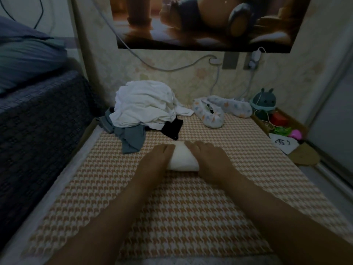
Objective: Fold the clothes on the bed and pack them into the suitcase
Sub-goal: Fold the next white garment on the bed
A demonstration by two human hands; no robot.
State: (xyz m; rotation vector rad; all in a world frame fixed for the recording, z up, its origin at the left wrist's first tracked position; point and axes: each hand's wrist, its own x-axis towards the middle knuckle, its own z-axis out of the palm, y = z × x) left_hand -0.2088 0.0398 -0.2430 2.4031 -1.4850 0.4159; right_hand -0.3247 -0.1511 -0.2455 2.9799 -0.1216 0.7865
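Left grip [159, 157], right grip [209, 157] on garment [183, 159]

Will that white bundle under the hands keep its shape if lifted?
Probably soft and light: the white bundle looks like folded cloth. Lifted by one edge it may unfold; the left hand and right hand press it.

Pretty clearly a bedroom in somebody's home, lived-in too. Going by the bed [172, 207] with an orange houndstooth cover, a heap of loose clothes [145, 108] dumped at its far end, and a bluish pillow [24, 60] up on the left. Add floral wallpaper [172, 81], a big poster [206, 22] above, chargers [255, 58] plugged into the wall, patterned slippers [212, 115] and a round plush toy [264, 101] in the corner.
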